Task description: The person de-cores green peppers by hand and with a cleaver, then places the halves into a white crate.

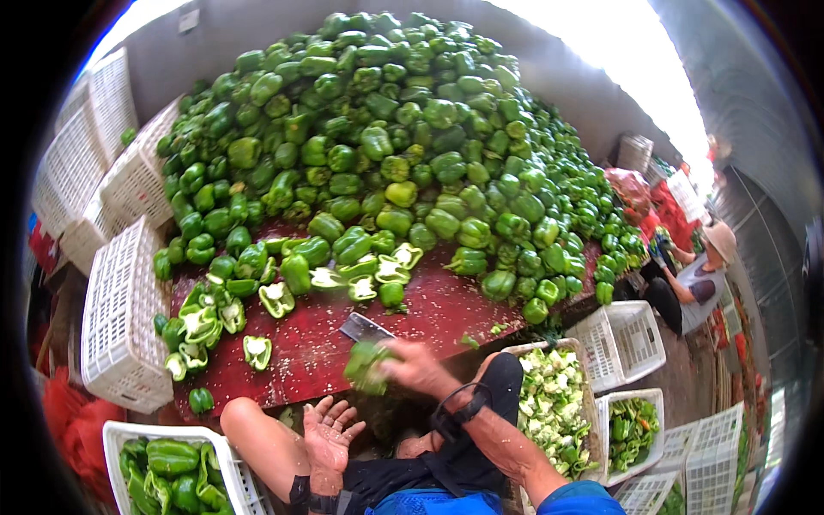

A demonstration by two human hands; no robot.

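My right hand (414,367) is closed around a green bell pepper (367,367), blurred by motion, above the near edge of the red table (309,348). Just beyond that pepper is a broad metal knife blade (364,327); its handle cannot be made out. My left hand (330,432) rests over my lap, palm up, fingers spread, holding nothing. Cut pepper halves (276,299) with pale insides lie on the table to the left, beside whole peppers. Seeds are scattered across the red surface.
A large heap of green peppers (369,137) covers the table's far side. White crates (129,318) stand at the left. A crate of peppers (176,472) is near left; a container of pale cores (554,403) is near right. Another person (693,279) sits at far right.
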